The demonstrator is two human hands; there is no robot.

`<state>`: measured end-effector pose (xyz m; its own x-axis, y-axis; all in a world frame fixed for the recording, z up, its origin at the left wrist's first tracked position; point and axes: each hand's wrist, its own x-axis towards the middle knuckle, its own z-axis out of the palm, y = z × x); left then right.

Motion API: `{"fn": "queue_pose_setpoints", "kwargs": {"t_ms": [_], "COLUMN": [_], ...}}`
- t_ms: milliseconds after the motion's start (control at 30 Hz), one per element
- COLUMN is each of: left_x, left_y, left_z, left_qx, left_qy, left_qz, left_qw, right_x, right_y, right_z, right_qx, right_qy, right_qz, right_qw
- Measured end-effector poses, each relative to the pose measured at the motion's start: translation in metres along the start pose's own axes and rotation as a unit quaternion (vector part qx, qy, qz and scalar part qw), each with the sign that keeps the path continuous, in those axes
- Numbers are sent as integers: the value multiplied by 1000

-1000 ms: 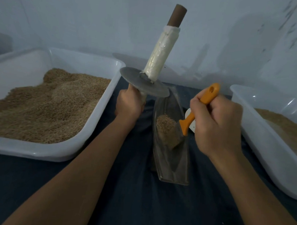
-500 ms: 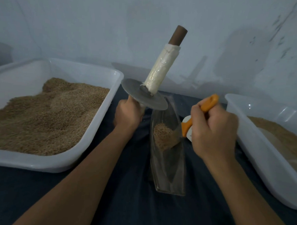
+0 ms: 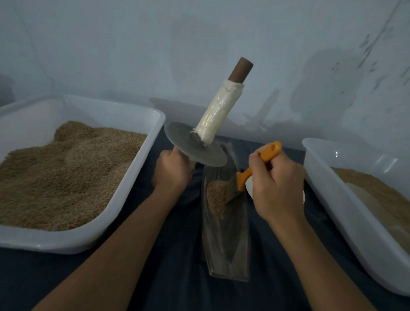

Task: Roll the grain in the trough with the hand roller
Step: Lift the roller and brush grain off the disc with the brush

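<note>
Rolling not begun: left hand grips raised hand roller, right hand grips orange-handled scraper gathering grain in trough.

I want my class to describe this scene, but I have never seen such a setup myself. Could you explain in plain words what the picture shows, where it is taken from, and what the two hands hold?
There is no machine here: a person works with bare hands, and the picture comes from a camera worn on the head, looking forward and down.

On a dark cloth lies a narrow clear trough with a small heap of grain in it. A white tray full of grain stands to the left, and another white tray with grain to the right.

The left hand holds the hand roller by its lower handle, lifted above the trough and tilted: a metal disc with a wrapped handle pointing up. The right hand has its grip on an orange-handled brush, whose head touches the grain in the trough.
</note>
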<state>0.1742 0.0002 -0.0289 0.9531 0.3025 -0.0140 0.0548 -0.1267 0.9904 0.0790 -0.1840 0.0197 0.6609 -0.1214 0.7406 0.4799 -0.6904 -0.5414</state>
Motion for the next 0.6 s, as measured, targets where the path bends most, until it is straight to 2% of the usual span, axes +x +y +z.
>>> {"fn": "queue_pose_setpoints", "kwargs": {"t_ms": [133,267,367,467,600], "left_x": [1,-2,-4,-6,-8], "left_y": [1,3,3,4,6], "left_z": [0,0,-1,-1,-2], "left_qx": [18,15,30,5,14], "left_qy": [1,2,1,-3,-9], "left_qz": [9,7,15,7,9], "left_qw": [1000,1000,999,1000,1000], "right_x": [7,11,6,6,12], "right_y": [1,5,8,9,15], "right_z": [-9,-5,-1,-6,-11], "right_qx": [44,8,36,63,38], "right_qy": [33,1,-33,-21,-19], "right_qz": [-6,-10,-5,-6,-9], "right_qw": [998,1000,999,998,999]}}
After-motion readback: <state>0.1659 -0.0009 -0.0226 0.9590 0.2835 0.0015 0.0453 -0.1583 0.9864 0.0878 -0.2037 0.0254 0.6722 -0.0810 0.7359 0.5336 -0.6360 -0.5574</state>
